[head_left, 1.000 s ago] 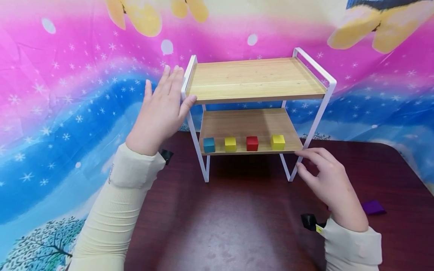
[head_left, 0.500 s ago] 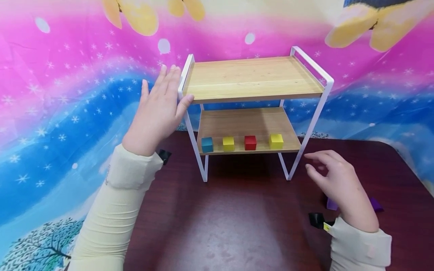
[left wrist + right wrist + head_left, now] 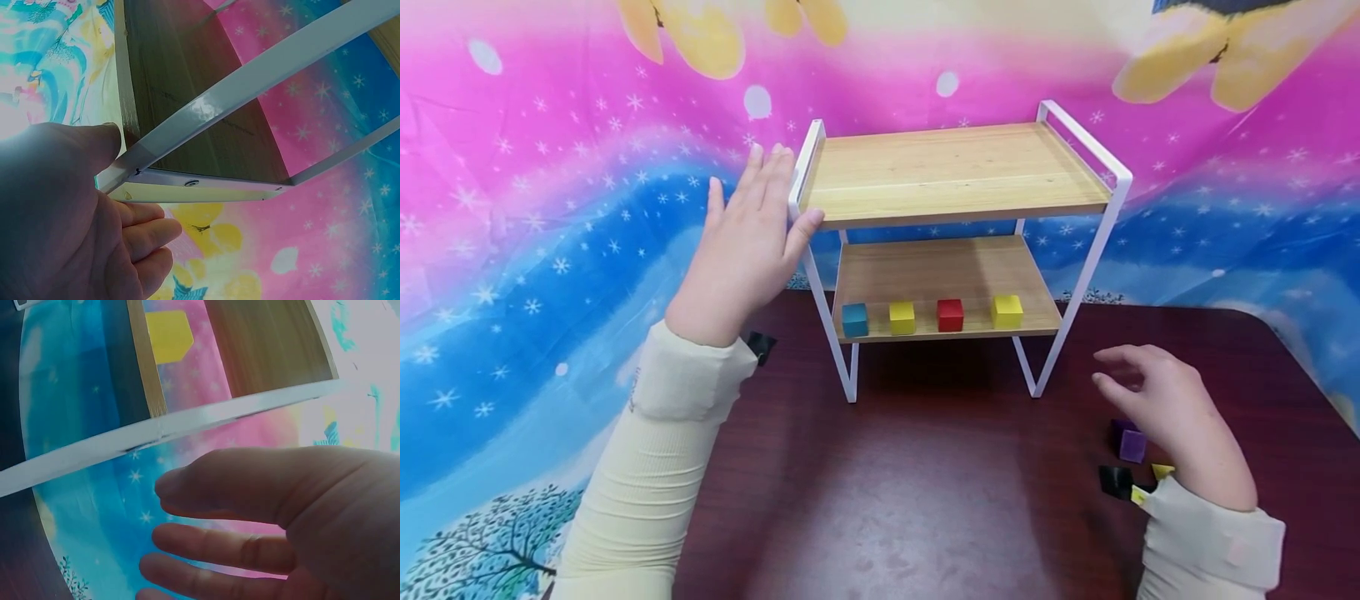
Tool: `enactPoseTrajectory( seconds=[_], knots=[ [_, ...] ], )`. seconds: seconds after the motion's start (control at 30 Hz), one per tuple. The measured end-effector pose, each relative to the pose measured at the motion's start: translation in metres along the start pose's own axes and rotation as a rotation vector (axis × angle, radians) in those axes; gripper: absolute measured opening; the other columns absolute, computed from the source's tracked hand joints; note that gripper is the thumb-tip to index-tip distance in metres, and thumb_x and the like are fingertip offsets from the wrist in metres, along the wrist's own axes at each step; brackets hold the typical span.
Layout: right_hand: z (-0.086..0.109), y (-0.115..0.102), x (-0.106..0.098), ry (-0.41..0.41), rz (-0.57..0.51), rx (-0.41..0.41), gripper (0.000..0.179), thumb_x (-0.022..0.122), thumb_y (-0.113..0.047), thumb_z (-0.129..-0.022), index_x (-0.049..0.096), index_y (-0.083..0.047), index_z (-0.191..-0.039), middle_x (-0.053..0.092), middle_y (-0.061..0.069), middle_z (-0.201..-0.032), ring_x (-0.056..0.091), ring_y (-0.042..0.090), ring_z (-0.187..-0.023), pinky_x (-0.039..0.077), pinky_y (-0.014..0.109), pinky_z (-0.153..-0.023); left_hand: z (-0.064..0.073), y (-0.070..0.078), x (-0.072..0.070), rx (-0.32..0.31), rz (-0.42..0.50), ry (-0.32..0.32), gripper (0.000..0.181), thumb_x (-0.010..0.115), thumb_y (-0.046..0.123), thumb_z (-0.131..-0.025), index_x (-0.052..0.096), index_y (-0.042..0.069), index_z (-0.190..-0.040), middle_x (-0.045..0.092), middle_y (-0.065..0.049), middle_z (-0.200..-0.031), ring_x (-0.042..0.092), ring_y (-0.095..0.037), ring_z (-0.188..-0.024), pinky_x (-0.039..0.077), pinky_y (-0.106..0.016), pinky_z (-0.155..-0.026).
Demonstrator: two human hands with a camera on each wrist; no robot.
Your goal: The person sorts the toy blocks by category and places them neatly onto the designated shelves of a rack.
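A two-tier shelf with a white frame and wooden boards (image 3: 955,171) stands on the dark table. My left hand (image 3: 737,237) rests against its upper left side, fingers straight, thumb at the front corner. In the left wrist view that thumb (image 3: 103,147) touches the white frame (image 3: 212,103). Along the lower board's front edge sit a blue cube (image 3: 854,320), a yellow cube (image 3: 902,318), a red cube (image 3: 950,315) and another yellow cube (image 3: 1007,312), spaced apart. Right of the shelf my right hand (image 3: 1176,408) hovers with loosely bent fingers, holding nothing.
A purple block (image 3: 1132,444) lies on the table (image 3: 880,500) beside my right hand. Part of a yellow piece (image 3: 1162,471) shows by that wrist. Behind the shelf hangs a colourful cloth (image 3: 880,67) with snowflakes.
My right hand has drawn away from the shelf's lower right corner, to the right and slightly toward me. The left hand stays at the shelf. The cubes keep their places.
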State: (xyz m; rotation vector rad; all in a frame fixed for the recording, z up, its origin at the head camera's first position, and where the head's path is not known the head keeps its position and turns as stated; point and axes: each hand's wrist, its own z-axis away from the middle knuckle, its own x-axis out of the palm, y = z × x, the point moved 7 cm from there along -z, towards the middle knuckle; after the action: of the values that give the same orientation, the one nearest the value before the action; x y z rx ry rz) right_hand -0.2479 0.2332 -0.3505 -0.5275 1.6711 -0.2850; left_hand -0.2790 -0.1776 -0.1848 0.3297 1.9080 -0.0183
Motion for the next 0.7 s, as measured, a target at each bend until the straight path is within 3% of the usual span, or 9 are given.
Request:
enactPoseTrajectory(
  seconds=[0.7],
  knots=[
    [0.004, 0.051, 0.012, -0.197, -0.024, 0.28, 0.056, 0.068, -0.027, -0.096, 0.055, 0.014, -0.132, 0.053, 0.041, -0.129, 0.058, 0.054, -0.105, 0.053, 0.064, -0.079, 0.0, 0.0, 0.0, -0.001, -0.001, 0.005, 0.078, 0.039, 0.052, -0.106, 0.0, 0.017, -0.164, 0.005, -0.006, -0.17, -0.008, -0.02, -0.156, -0.008, -0.059, -0.121]
  ],
)
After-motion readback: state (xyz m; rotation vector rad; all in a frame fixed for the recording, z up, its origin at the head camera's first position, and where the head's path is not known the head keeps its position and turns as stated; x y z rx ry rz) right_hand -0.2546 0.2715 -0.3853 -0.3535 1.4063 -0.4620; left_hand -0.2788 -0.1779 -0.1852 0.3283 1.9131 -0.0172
